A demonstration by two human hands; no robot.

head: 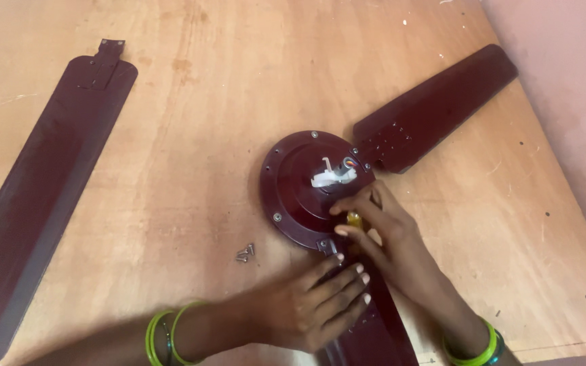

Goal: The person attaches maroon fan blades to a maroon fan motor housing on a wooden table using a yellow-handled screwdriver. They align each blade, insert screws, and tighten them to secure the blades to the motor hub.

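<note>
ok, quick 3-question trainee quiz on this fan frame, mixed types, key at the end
1. True or false: the loose blade at far left touches the round motor housing.
2. Multiple choice: the left hand lies flat on A) the small pile of screws, B) the near blade, C) the bare wooden board.
3. Short answer: what colour is the handle of the tool that the right hand holds at the housing's rim?

Key
1. False: it lies apart on the board.
2. B.
3. Yellow; only a bit of the tool shows between the fingers. The far blade sits at the housing's upper right.
</note>
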